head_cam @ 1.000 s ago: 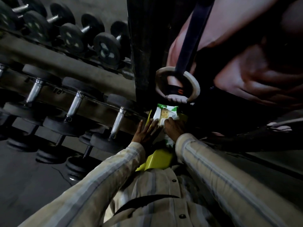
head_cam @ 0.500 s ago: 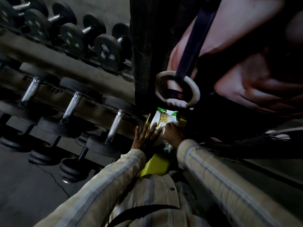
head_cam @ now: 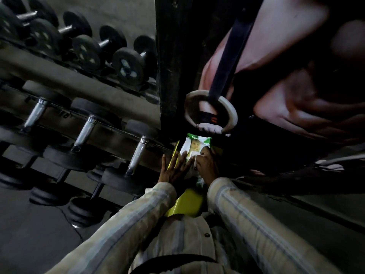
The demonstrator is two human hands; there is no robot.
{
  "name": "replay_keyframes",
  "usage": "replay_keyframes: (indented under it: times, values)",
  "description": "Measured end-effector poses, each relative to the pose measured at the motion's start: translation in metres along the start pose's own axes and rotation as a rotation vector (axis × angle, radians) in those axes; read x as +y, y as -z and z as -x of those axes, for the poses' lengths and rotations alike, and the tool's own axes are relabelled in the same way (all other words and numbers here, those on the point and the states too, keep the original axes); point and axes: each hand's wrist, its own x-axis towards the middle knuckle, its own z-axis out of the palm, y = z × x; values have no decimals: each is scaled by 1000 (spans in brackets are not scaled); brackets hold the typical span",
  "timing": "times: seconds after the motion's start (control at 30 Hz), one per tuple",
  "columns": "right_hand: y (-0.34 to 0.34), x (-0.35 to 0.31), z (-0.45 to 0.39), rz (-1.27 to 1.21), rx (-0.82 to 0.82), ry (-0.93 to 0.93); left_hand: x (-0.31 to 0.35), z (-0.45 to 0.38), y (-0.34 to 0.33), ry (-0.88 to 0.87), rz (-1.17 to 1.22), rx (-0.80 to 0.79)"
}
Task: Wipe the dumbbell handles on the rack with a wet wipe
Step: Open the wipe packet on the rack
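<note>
Dumbbell handles (head_cam: 136,155) sit chrome on the rack (head_cam: 59,84) to your left, while your left hand (head_cam: 173,171) lies spread flat on the wet wipe pack (head_cam: 192,148) and your right hand (head_cam: 206,167) pinches its flap.

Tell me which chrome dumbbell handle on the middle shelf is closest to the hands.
The rightmost handle: it slants down just left of the left hand, beside the wipes pack. The other two chrome handles sit farther left.
</note>
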Motion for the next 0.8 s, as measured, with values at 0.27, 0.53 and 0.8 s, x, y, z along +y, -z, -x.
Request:
replay_keyframes:
  times: [0.27, 0.53, 0.8]
  values:
    - [10, -11, 8, 212, 99, 129, 0, -4, -6, 4, -64, 2]
    - [1, 1, 2, 236, 97, 289, 6, -7, -6, 53, -83, -21]
    - [-8, 4, -11, 165, -147, 184, 8, -7, 1, 66, -30, -31]
